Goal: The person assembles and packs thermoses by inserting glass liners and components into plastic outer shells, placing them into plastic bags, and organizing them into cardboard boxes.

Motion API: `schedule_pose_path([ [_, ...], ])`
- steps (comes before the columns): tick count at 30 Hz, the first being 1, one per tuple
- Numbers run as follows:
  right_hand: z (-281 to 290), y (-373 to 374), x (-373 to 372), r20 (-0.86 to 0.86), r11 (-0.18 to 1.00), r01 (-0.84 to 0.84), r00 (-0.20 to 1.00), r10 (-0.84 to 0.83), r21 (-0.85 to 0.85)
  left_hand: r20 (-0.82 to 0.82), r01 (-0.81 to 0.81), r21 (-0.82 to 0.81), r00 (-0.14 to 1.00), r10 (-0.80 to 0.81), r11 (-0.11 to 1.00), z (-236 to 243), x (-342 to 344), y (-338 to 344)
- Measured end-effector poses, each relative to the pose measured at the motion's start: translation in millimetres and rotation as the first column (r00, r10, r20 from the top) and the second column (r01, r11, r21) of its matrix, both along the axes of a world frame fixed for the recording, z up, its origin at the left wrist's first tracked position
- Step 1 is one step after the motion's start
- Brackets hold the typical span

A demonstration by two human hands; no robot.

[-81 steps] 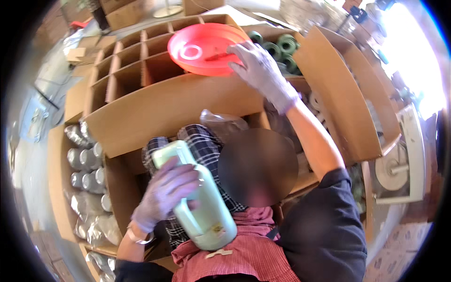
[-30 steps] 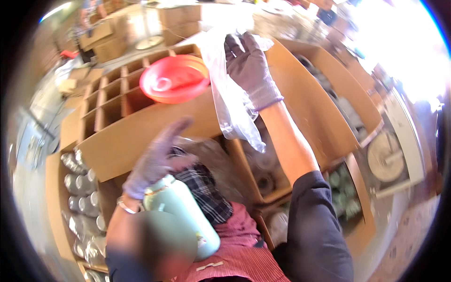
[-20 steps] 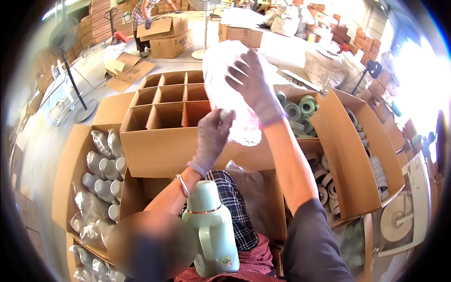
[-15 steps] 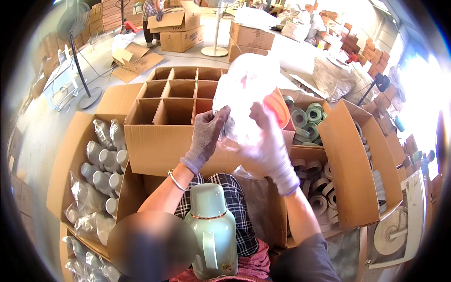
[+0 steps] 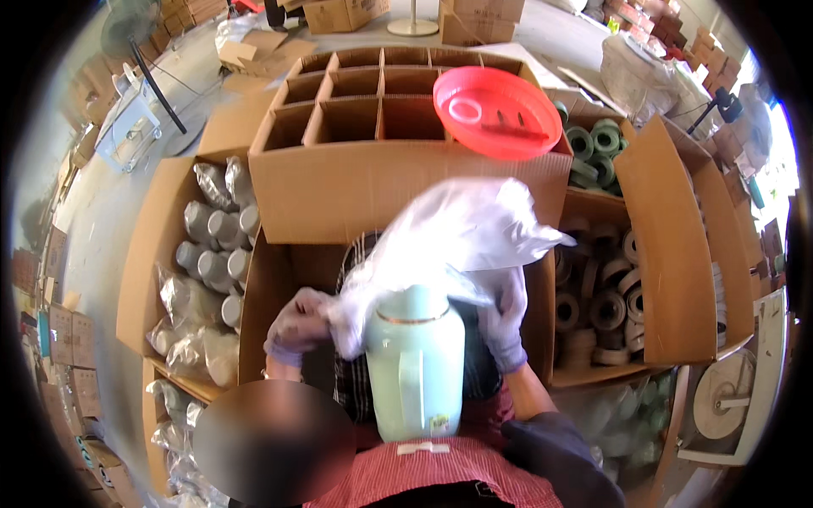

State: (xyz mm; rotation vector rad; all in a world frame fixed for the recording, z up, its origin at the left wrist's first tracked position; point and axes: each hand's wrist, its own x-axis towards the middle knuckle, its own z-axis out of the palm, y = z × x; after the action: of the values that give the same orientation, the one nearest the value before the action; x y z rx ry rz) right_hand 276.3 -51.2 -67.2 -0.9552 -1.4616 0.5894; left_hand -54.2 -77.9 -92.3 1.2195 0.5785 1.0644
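Note:
A mint-green thermos flask [image 5: 415, 372] stands upright between my legs, its handle facing me. Gloved, my left hand [image 5: 303, 323] pinches one side of the mouth of a translucent white plastic bag [image 5: 461, 222], left of the flask's cap. On the cap's other side my gloved right hand [image 5: 506, 322] grips the opposite edge, its fingers partly behind the film. Loose and puffed out, the bag lies over the top of the cap, while the flask's body stays uncovered.
Ahead is a carton with cardboard dividers [image 5: 398, 190], a red plastic basin [image 5: 487, 140] resting on its right corner. A carton of bagged grey cups [image 5: 227, 224] stands left. On the right, cartons hold green rings [image 5: 580, 144] and pale rings [image 5: 608, 310]. A pedestal fan [image 5: 161, 89] stands far left.
Both hands have come down and toward me with the bag, from in front of the divided carton to the flask's cap. The red basin is now in full view.

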Motion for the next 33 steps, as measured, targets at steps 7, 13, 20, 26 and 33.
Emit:
schedule_pose_path([
  [7, -28, -67, 24, 0.545, 0.945, -0.191, 0.839, 0.016, 0.266, -0.224, 0.495, 0.126, 0.859, -0.461, 0.86, 103, 39, -30],
  [13, -21, -63, 1, 0.394, 0.989, -0.129, 0.907, 0.148, -0.075, -0.09, 0.615, 0.29, 0.781, -0.619, 0.734, 115, 73, -40],
  [20, -39, -160, 54, 0.706, 0.944, -0.329, 0.662, 0.251, -0.028, -0.514, 0.638, -0.459, 0.378, -0.77, 0.619, 38, 57, -112],
  [26, 43, -163, 96, 0.404, 0.913, -0.119, 0.869, 0.286, -0.391, -0.163, 0.775, -0.316, 0.524, -0.836, 0.547, 36, 146, -148],
  [33, 55, -136, 54, 0.173, 0.857, -0.026, 0.976, 0.134, -0.515, -0.29, 0.837, -0.367, 0.311, -0.905, 0.405, 52, 169, -131],
])
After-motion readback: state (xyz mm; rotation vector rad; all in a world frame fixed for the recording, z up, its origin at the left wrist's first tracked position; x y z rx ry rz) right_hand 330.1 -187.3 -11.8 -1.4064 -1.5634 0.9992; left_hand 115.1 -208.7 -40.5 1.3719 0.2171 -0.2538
